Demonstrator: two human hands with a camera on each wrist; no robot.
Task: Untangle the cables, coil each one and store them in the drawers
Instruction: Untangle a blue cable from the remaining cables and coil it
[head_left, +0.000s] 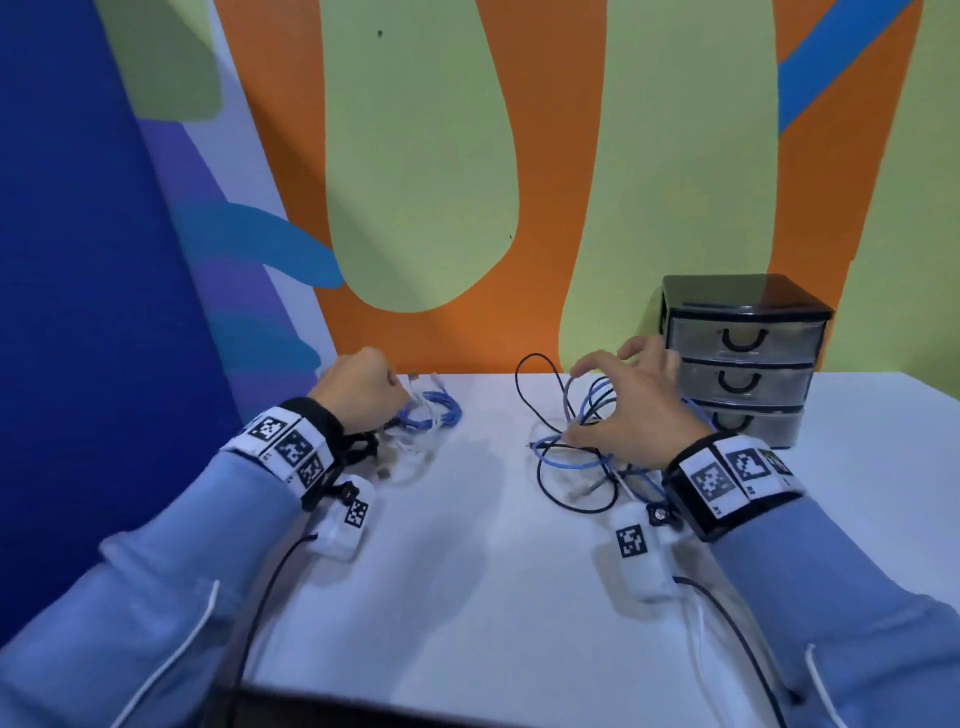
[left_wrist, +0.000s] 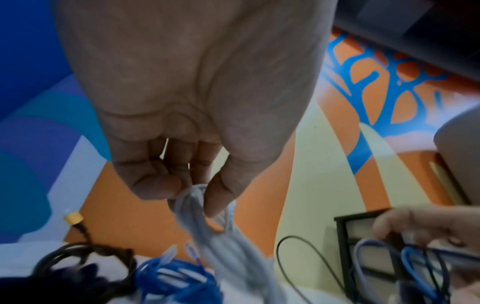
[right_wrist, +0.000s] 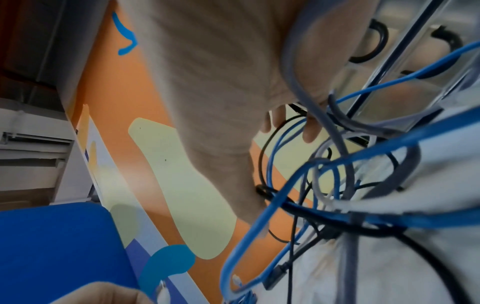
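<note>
My left hand (head_left: 400, 400) is curled at the back left of the white table (head_left: 467, 545). Its thumb and fingers (left_wrist: 192, 197) pinch the loops of a coiled grey cable (left_wrist: 207, 236). A coiled blue cable (head_left: 436, 413) lies just beside it, also low in the left wrist view (left_wrist: 176, 275). My right hand (head_left: 571, 405) is spread over the tangled cables (head_left: 576, 462), blue, grey and black, with thumb below and fingers above raised loops. Those strands (right_wrist: 337, 185) crowd the right wrist view. The black drawer unit (head_left: 748, 338) has all three drawers closed.
A dark coiled cable (left_wrist: 78, 253) with a yellow plug (left_wrist: 74, 218) lies under my left wrist. The drawer unit stands at the back right against the painted wall, right behind my right hand. Bare tabletop stretches between and in front of my hands.
</note>
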